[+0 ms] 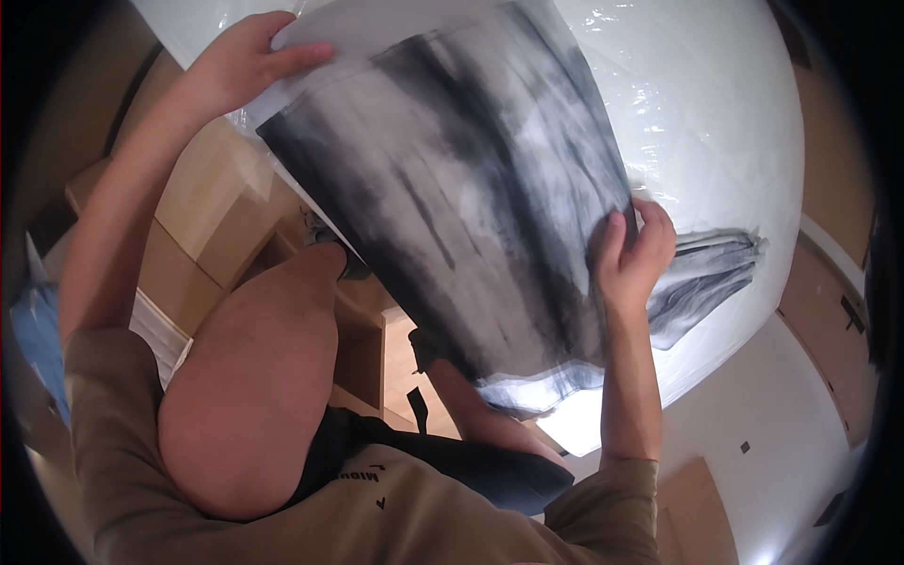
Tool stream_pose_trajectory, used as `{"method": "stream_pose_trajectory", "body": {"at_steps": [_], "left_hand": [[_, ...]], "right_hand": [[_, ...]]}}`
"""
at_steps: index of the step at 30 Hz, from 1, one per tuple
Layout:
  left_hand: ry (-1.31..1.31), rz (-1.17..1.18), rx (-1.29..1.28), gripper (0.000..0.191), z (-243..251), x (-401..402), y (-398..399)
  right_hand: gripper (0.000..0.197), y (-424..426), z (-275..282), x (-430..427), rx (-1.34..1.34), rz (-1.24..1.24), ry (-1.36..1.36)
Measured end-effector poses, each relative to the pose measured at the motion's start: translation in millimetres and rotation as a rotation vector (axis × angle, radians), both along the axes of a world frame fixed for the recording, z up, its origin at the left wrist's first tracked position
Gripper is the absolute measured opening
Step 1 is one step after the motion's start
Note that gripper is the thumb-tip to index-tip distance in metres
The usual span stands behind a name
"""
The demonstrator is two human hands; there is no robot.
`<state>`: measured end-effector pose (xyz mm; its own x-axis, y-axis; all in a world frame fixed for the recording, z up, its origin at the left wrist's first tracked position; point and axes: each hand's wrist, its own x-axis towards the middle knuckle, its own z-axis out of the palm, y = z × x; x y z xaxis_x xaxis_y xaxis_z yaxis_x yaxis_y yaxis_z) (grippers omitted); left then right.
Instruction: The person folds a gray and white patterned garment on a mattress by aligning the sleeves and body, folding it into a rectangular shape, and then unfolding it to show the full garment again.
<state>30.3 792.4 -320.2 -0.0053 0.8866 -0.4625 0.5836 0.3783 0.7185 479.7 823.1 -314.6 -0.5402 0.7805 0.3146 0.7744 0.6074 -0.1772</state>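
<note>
A black, grey and white streaked cloth (459, 205) with a plain grey band (360, 39) along its far end spreads before me. My left hand (258, 63) holds that band at its left corner, the thumb lying on the upper face and some fingers hidden. At the cloth's right edge, my right hand (635, 258) grips with the thumb towards me. Beneath is a large white surface under shiny clear plastic, probably a mattress (713, 134). A bunched cloth (706, 286) of like pattern lies on it, just beyond my right hand. The near end of the streaked cloth hangs over my lap.
My bare leg (254, 374) is bent up on the left. Wooden shelving (360, 346) stands below the white surface's edge. Light blue material (39, 332) is at the far left. A door (826, 332) with a dark handle (852, 314) is at the right.
</note>
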Motion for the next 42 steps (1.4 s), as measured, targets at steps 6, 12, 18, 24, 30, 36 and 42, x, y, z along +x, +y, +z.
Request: {"method": "stream_pose_trajectory", "body": {"at_steps": [6,12,18,24,30,36,42], "left_hand": [[-0.315,0.067,-0.074,0.031,-11.4,-32.7,-5.1],[-0.469,0.149,-0.322,0.032,-15.1,-45.4,2.0],[-0.336,0.115,-0.238,0.035,-26.3,-43.9,3.0],[0.532,0.041,0.279,0.044,-24.3,-23.2,-24.1],[0.492,-0.548,0.692,0.057,22.6,105.2,9.6],[0.476,-0.675,0.654,0.074,-22.7,158.9,6.7],[0.518,-0.719,0.670,0.080,-35.4,156.4,10.0]], "right_hand": [[0.030,79.7,-15.3,-124.9,-0.179,0.005,0.307],[0.032,113.9,-29.9,-192.3,-0.258,-0.155,0.296],[0.028,110.8,-28.8,-186.9,-0.049,-0.151,0.196],[0.046,100.3,-14.8,-57.3,-0.020,-0.114,0.445],[0.028,82.6,7.5,298.8,-0.079,-1.018,0.294],[0.030,92.0,18.8,249.4,0.007,-0.328,-0.226],[0.023,107.3,-1.6,198.9,-0.415,-0.052,-0.202]]}}
